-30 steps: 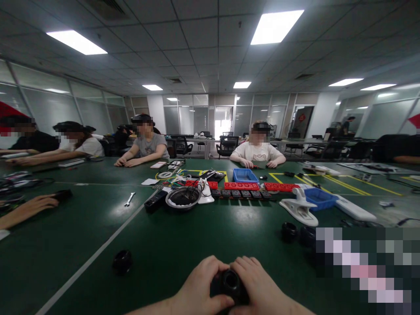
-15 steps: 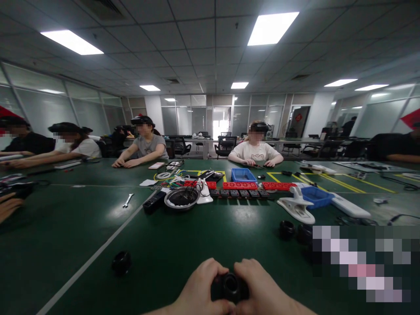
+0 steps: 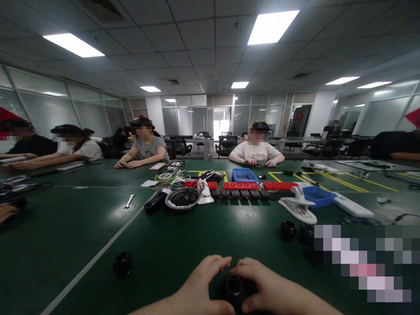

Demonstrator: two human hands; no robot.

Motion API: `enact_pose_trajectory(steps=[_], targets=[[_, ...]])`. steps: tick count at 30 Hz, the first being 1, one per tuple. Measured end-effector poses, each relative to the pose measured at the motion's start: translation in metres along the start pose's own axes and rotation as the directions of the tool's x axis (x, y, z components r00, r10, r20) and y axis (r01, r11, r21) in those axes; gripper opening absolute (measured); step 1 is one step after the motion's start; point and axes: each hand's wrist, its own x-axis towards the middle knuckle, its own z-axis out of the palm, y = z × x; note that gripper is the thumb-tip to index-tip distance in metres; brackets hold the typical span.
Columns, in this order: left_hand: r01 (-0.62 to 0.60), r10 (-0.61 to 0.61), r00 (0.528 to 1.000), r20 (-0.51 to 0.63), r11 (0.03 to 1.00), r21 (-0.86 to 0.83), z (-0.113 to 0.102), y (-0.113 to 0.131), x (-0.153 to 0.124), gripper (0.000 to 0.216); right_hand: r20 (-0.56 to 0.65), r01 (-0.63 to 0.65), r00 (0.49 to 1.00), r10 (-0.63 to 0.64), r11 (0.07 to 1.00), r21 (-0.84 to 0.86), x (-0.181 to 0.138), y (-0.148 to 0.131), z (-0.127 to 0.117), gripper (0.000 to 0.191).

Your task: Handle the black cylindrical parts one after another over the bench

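Observation:
A round black part with a hole in its top (image 3: 233, 285) is at the bottom middle, between my two hands. My right hand (image 3: 267, 278) curls around its right side, fingertips at the far rim and thumb at the near side. My left hand (image 3: 201, 284) is on the other side with fingers stretched and spread from the thumb; a gap shows between its index finger and the part, and the thumb is near its base. The lower part is hidden by the thumbs. A similar black ring-shaped piece (image 3: 122, 264) lies to the left, and another (image 3: 288, 230) to the right.
Farther back stand a round dark pan-like dish (image 3: 183, 199), red socket strips (image 3: 240, 185), blue bins (image 3: 244, 175) and a white clip-shaped stand (image 3: 298, 210). A wrench (image 3: 129, 201) lies left. A blurred-out patch (image 3: 361, 262) covers the right. People sit around the green table.
My left hand's fingers have opened and come away from the black part, which both hands enclosed before. My right hand stays on it, and its grip has shifted slightly.

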Motion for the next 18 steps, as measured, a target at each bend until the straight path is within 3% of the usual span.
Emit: enact_pose_trajectory(steps=[4,8,12,17,18], targets=[[0.026,-0.027,1.0,0.004,0.998,0.061,0.003,0.002,0.003,0.042,-0.024,-0.007,1.0,0.006,0.997,-0.079,0.004,0.006,0.009,0.027],[0.202,-0.191,0.976,-0.101,0.974,0.108,0.009,0.002,0.004,0.042,-0.17,-0.168,0.976,0.138,0.969,-0.182,0.011,0.004,0.028,0.046],[0.272,-0.245,0.946,-0.213,0.956,0.106,0.013,0.004,0.003,0.037,-0.32,-0.22,0.939,0.125,0.934,-0.281,0.016,-0.003,0.039,0.053],[0.214,-0.196,0.966,-0.165,0.972,0.099,0.01,0.006,0.0,0.039,-0.195,-0.083,0.979,0.065,0.993,-0.086,0.0,-0.007,0.013,0.089],[0.197,-0.18,0.971,-0.16,0.975,0.1,0.01,0.005,0.0,0.04,-0.213,-0.046,0.976,0.042,0.999,-0.015,-0.007,-0.011,0.004,0.087]])
